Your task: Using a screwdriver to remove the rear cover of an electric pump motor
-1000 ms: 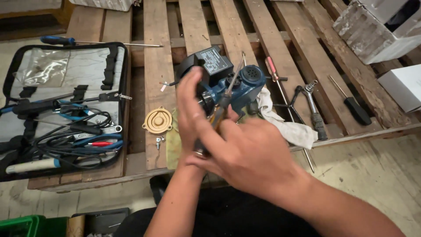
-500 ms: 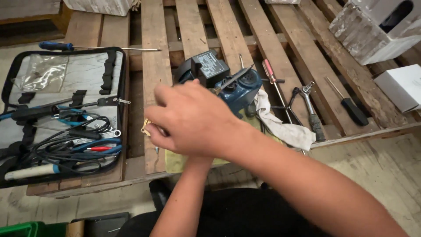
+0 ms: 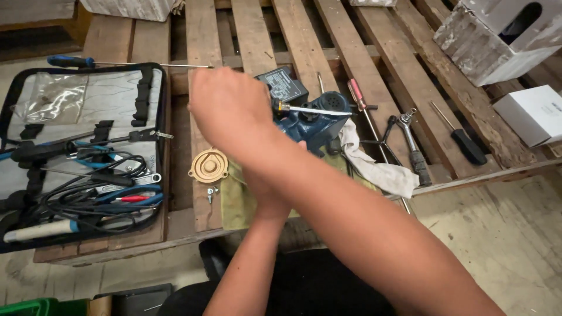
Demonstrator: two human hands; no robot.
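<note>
The right hand, blurred, crosses leftward above the pallet; its fingers curl downward, but whether they grip anything cannot be told. The right forearm hides most of the left hand, which reaches up toward the blue motor unit; only a fingertip shows beside the unit's base, so its grasp cannot be told either. The blue motor unit sits on the pallet slats, partly on a green cloth, with a black adapter block just behind it. A yellow-handled screwdriver lies across the unit's top. A white rag trails to its right. A round brass-coloured cover and small screws lie left of the cloth. Farther left, an open tool case holds pliers and cables; a red-handled screwdriver and a ratchet wrench lie to the right.
</note>
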